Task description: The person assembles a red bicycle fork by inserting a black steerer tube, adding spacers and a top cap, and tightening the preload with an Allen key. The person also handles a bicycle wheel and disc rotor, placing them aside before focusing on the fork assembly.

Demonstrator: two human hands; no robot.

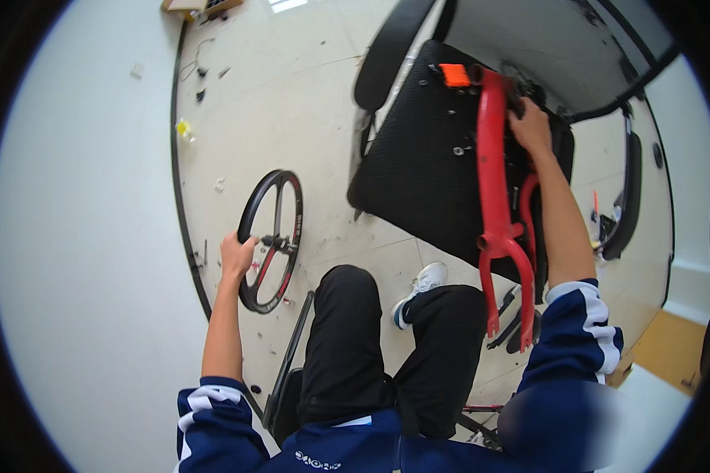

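My left hand (238, 255) is closed on the rim of a small bicycle wheel (248, 209), black with red and black spokes, held upright left of my knees. On the right, a red bicycle frame (493, 173) leans across a black office chair's seat (418, 165), its forked end pointing toward me. At the frame's far end is my right hand (532, 126), fingers curled around or against a dark part beside the red tube. What exactly they grip is partly hidden. An orange piece (454, 76) and several small metal parts lie on the seat.
The chair has a black armrest (386, 55) on its left and another (627, 197) on its right. Small scattered parts and a yellow-and-white packet (184, 131) lie along the left wall. Black parts (521, 327) rest below the fork. Cardboard (667, 347) stands at right.
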